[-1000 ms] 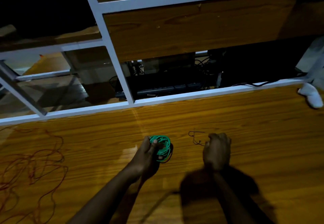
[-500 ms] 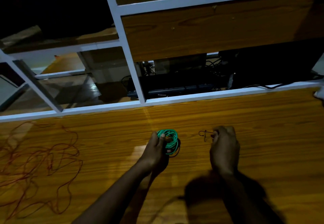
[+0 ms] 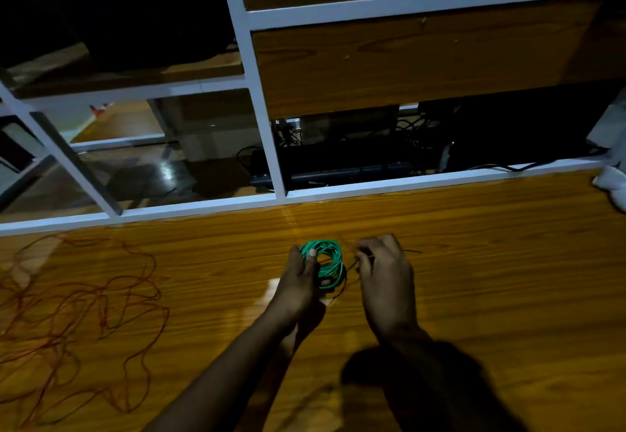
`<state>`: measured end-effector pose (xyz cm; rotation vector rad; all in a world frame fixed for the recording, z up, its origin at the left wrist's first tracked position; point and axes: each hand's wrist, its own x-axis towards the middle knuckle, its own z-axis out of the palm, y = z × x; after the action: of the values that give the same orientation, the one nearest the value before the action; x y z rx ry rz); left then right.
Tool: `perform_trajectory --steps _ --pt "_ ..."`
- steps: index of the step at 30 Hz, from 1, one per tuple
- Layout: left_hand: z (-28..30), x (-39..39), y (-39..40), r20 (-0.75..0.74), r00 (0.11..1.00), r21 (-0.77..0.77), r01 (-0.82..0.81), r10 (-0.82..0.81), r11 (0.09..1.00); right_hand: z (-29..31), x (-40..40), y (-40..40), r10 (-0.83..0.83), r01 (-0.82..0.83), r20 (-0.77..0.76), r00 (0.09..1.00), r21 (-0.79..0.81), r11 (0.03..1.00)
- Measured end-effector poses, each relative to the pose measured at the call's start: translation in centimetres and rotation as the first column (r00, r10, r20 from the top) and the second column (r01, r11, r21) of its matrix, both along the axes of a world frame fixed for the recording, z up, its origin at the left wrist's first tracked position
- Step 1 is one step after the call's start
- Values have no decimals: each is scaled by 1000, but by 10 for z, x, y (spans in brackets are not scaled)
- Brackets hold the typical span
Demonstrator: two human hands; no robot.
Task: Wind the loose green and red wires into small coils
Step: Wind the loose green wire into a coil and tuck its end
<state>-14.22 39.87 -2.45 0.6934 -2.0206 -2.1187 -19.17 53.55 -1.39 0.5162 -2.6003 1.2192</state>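
Note:
A small coil of green wire (image 3: pixel 327 260) is held upright just above the wooden table (image 3: pixel 491 262), my left hand (image 3: pixel 299 282) gripping it with the thumb across its left side. Right beside the coil, my right hand (image 3: pixel 384 272) has its fingers curled and pinches a thin dark wire end (image 3: pixel 411 251) that sticks out to the right. A loose tangle of red wire (image 3: pixel 78 313) lies spread over the table at the far left, apart from both hands.
A white metal frame (image 3: pixel 257 100) with wooden shelves rises behind the table's far edge. A black power strip (image 3: pixel 342 172) and cables lie below it. Something white (image 3: pixel 613 186) sits at the right edge.
My right hand has moved left, close up to the green coil. The thin wire end now sticks out to its right rather than left. The left hand keeps hold of the coil.

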Motion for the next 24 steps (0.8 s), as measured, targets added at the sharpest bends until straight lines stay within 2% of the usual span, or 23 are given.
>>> perform_trajectory --steps 2,6,9,11,13,16,19,22,24 --pt "-3 4 -8 -7 1000 -19 1 -1 1000 1 -6 5 -80 81 -14 997 28 996" --pt "-9 10 -29 -53 998 -170 -26 17 985 -6 -12 13 -189 196 -52 981 181 964" --pt "-8 17 -42 -72 997 -191 -1 -13 981 -9 -8 14 -228 214 49 972 202 956" --pt "-6 21 -49 -86 996 -181 15 -31 983 -4 -6 14 -263 249 37 964 219 943" --pt "-5 26 -53 -103 994 -157 29 -45 987 -1 -4 16 -245 237 -7 970 285 929" --pt "-3 29 -55 -112 991 -138 57 -73 989 1 1 18 -180 137 69 981 408 903" --pt "-2 30 -54 -121 986 -149 94 -112 984 6 8 15 -192 172 38 981 296 939" --pt "1 30 -52 -125 983 -153 114 -133 982 15 22 -2 -141 137 133 981 37 990" --pt "2 29 -52 -131 981 -154 119 -140 981 22 34 -16 -87 117 203 975 -141 983"
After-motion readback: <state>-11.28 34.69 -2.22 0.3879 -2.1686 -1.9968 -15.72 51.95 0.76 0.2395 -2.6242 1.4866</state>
